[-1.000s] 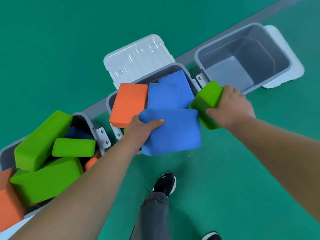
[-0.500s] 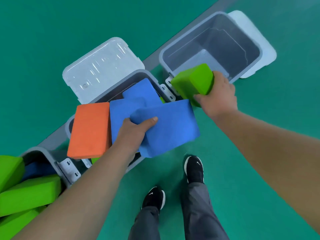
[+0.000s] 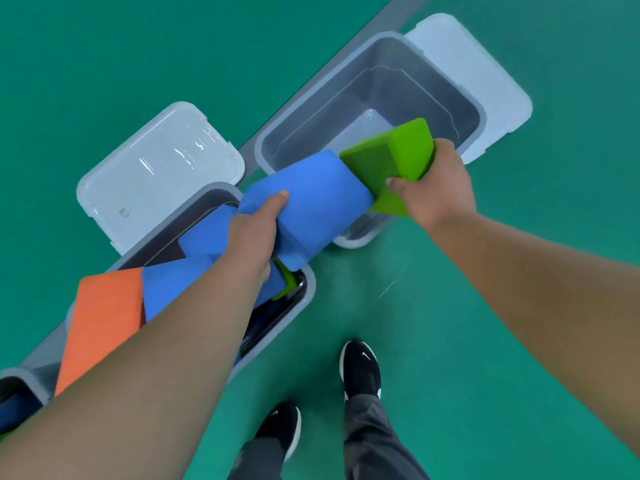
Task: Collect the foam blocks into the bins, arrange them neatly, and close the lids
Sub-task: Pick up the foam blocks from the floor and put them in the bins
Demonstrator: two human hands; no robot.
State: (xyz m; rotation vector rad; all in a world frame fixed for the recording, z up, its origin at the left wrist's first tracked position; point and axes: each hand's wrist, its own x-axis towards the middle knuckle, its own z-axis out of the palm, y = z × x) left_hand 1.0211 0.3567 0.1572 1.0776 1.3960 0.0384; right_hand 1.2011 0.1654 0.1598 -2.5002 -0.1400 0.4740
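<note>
Over the near rim of the empty grey plastic bin (image 3: pixel 482 116), we hold two blocks. Our left hand (image 3: pixel 256 233) grips a flat blue foam block (image 3: pixel 318 202), thumb on top, the other fingers underneath and hidden. Our right hand (image 3: pixel 433 188) grips a green foam block (image 3: pixel 391 157), fingers (image 3: pixel 446 147) curled round its end, thumb on the near face. The blocks touch. The second grey plastic bin (image 3: pixel 306 299) holds an orange foam block (image 3: pixel 104 313) and more blue ones. Its translucent lid (image 3: pixel 156 168) lies open behind.
</note>
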